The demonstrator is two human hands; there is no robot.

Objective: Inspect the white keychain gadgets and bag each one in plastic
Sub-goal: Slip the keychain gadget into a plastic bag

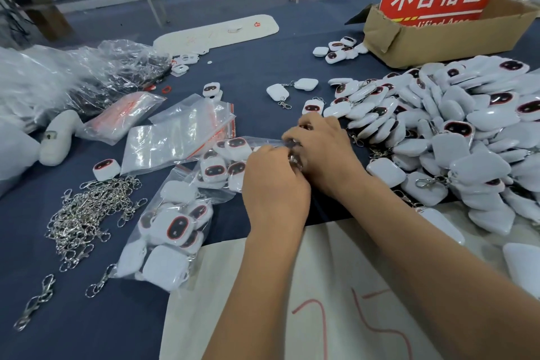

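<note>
Head view, looking down at a dark blue tabletop [263, 73]. Both hands meet near the centre. The left hand [273, 175] and right hand [324, 152] have their fingers curled at the mouth of a clear plastic bag [230, 166] that already contains several white keychain gadgets; something small and metallic shows between the fingers, but exactly what each hand pinches cannot be told.

To do this step well, it probably helps to hold the bag's mouth open with one hand and slide the gadget fully in, clasp included, before pressing the seal.

A second filled bag [163, 237] lies just beside, nearer the person. A large heap of unbagged gadgets [455, 137] crowds the right side, touching the right forearm. Loose metal clasps [87, 213] lie well to the left. Empty red-sealed bags [181, 131] lie just beyond the hands. A cardboard box with a red sign [438, 35] stands at the far right. Open tabletop remains ahead, between the hands and a white board [216, 32].
</note>
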